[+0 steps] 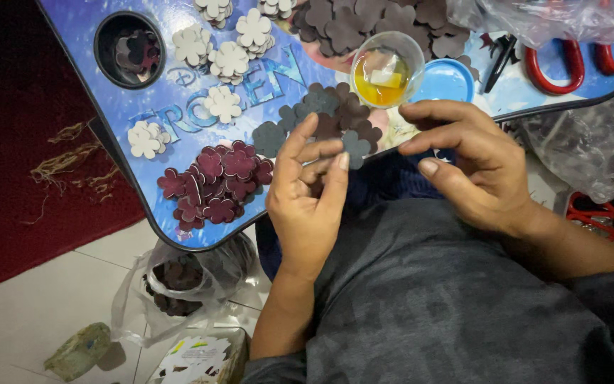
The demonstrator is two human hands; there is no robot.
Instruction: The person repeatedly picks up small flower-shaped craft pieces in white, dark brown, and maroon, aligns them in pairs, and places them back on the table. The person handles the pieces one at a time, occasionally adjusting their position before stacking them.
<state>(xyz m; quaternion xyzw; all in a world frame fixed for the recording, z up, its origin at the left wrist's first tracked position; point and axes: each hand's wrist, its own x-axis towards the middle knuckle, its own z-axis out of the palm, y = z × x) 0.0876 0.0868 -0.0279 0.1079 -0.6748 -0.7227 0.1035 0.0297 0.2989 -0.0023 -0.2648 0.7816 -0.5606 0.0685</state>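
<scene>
The left hand (307,192) was curled, its fingers pinching a dark grey flower cutout (355,148) at the near edge of the blue lap table (119,107). The right hand (474,167) hovered just beside it, fingers bent and thumb out; whether it held anything could not be told. Beyond the hands, on the table, lay a loose heap of grey flowers (325,114), and past that a clear cup of yellow glue (385,67) beside its blue lid (445,80). Left of the cup sat white flower stacks (229,60) and a maroon pile (214,185). With so many pieces loose, much seemingly remained.
</scene>
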